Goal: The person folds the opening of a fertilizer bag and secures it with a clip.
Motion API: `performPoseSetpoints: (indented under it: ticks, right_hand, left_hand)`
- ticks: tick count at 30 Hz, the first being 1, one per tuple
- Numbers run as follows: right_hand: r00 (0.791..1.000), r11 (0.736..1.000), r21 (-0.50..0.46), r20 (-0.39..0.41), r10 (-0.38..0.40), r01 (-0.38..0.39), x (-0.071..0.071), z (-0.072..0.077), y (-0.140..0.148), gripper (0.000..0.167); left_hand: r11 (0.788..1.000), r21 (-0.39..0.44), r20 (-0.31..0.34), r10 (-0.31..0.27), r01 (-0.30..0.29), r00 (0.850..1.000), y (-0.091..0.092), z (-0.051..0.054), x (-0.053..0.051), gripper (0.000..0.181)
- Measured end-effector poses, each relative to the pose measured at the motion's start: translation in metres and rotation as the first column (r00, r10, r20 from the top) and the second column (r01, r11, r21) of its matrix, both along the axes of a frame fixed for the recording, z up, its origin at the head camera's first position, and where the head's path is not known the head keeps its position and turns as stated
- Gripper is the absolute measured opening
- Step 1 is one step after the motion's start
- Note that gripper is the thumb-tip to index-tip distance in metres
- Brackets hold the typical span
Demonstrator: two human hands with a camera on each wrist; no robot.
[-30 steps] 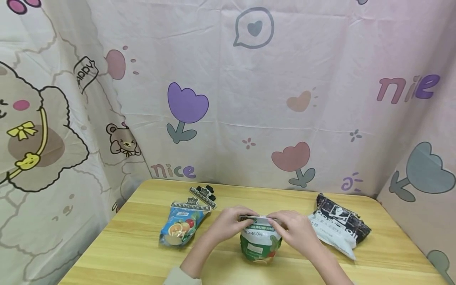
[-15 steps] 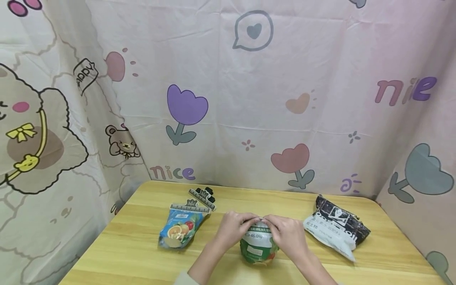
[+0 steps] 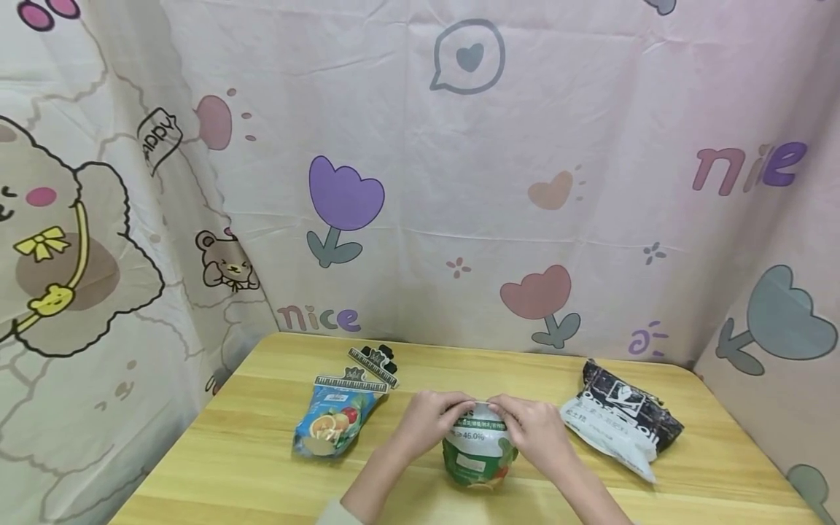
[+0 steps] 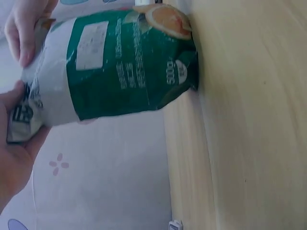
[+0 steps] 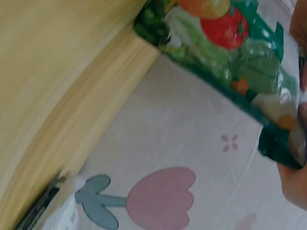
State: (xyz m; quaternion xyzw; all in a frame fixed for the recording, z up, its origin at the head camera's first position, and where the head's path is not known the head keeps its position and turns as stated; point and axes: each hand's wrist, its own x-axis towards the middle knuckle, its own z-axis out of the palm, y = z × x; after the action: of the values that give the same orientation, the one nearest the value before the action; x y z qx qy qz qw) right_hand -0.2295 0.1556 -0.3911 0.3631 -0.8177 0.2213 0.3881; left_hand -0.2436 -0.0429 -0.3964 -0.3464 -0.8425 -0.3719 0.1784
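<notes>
A green and white bag (image 3: 474, 456) stands upright near the front middle of the table. At its top left corner the left hand (image 3: 429, 423) pinches the edge between thumb and fingers; the right hand (image 3: 534, 432) pinches the top right corner. In the left wrist view the bag (image 4: 129, 62) rests its base on the wood, its top creased in the left hand (image 4: 17, 158). The right wrist view has the bag's printed vegetable side (image 5: 254, 72) and part of the right hand (image 5: 293, 184) at its top.
On the table (image 3: 230, 467), a blue bag (image 3: 335, 421) with a piano-patterned clip (image 3: 352, 380) lies at the left, and another clip (image 3: 374, 363) touches or nearly touches it. A black and white bag (image 3: 623, 419) lies at the right. A printed cloth (image 3: 426, 197) hangs behind.
Both hands have shifted slightly down at the bag's top, the right hand also a little leftward around half a second ago. The bag's upper edge looks more folded than a second ago.
</notes>
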Motion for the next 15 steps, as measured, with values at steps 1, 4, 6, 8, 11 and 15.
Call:
performPoseSetpoints:
  ticks: [1, 4, 6, 8, 11, 15]
  right_hand:
    - [1.000, 1.000, -0.008, 0.021, 0.016, -0.016, 0.000, 0.000, 0.003, 0.010]
    - [0.993, 0.997, -0.038, 0.094, 0.069, -0.066, -0.002, 0.000, 0.011, 0.015]
    - [0.986, 0.995, -0.053, 0.136, 0.094, -0.088, -0.003, -0.001, 0.015, 0.019]
    - [0.979, 0.992, -0.053, 0.163, 0.121, -0.114, -0.004, -0.002, 0.018, 0.019]
    - [0.971, 0.988, -0.072, 0.188, 0.150, -0.138, -0.005, -0.002, 0.021, 0.019]
    - [0.964, 0.978, -0.114, 0.179, 0.196, -0.177, -0.005, -0.004, 0.025, 0.023]
  left_hand:
    - [1.000, 0.010, 0.031, -0.011, 0.011, 0.999, -0.002, 0.000, 0.000, 0.019]
    - [0.999, 0.001, 0.080, -0.041, 0.041, 0.996, -0.008, 0.001, -0.002, 0.020]
    - [0.998, -0.008, 0.089, -0.057, 0.058, 0.994, -0.010, 0.001, -0.003, 0.022]
    - [0.997, -0.005, 0.102, -0.077, 0.078, 0.992, -0.012, 0.001, -0.004, 0.023]
    - [0.996, 0.039, 0.141, -0.090, 0.085, 0.986, -0.016, 0.001, -0.004, 0.024]
    - [0.994, 0.076, 0.207, -0.098, 0.084, 0.973, -0.020, 0.001, -0.003, 0.024]
